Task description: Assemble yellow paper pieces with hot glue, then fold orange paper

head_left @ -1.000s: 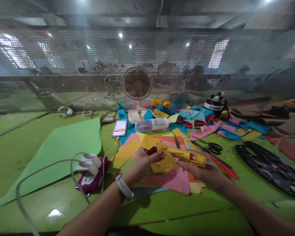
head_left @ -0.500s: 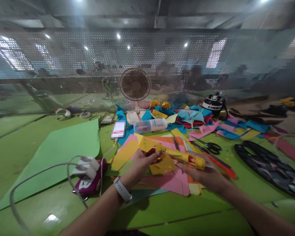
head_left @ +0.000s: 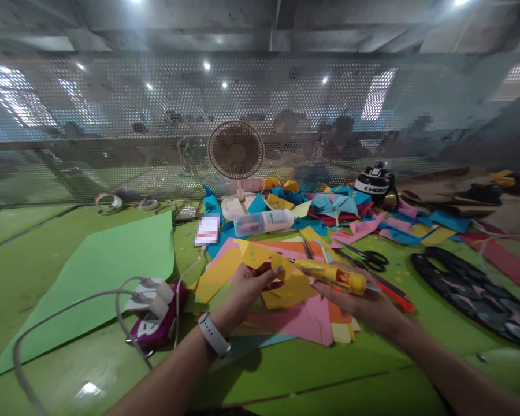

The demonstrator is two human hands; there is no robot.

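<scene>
My left hand (head_left: 247, 292) is closed, pinching a folded piece of yellow paper (head_left: 252, 253) with small greenish dots. In my right hand (head_left: 351, 300) is a yellow pen-shaped glue gun (head_left: 329, 274). Its thin tip points left toward the yellow paper, and a translucent stick shows at its rear. Between the hands, another yellow paper piece (head_left: 286, 292) hangs over a stack of coloured sheets, topped by a pink sheet (head_left: 305, 326). Tweezers (head_left: 307, 247) lie on the stack's far side. My fingers partly hide the held paper.
Right of the stack are black-handled scissors (head_left: 375, 260), a red cutter (head_left: 396, 297) and a black palette tray (head_left: 472, 292). A fan (head_left: 236, 150), clear bottle (head_left: 264, 222) and paper scraps stand behind. At left are a green sheet (head_left: 112, 266) and a purple power strip (head_left: 156, 335) with cables.
My right hand has drawn the glue gun slightly to the right, so its tip is farther from my left fingers. My left hand still pinches the yellow paper. The view has shifted slightly.
</scene>
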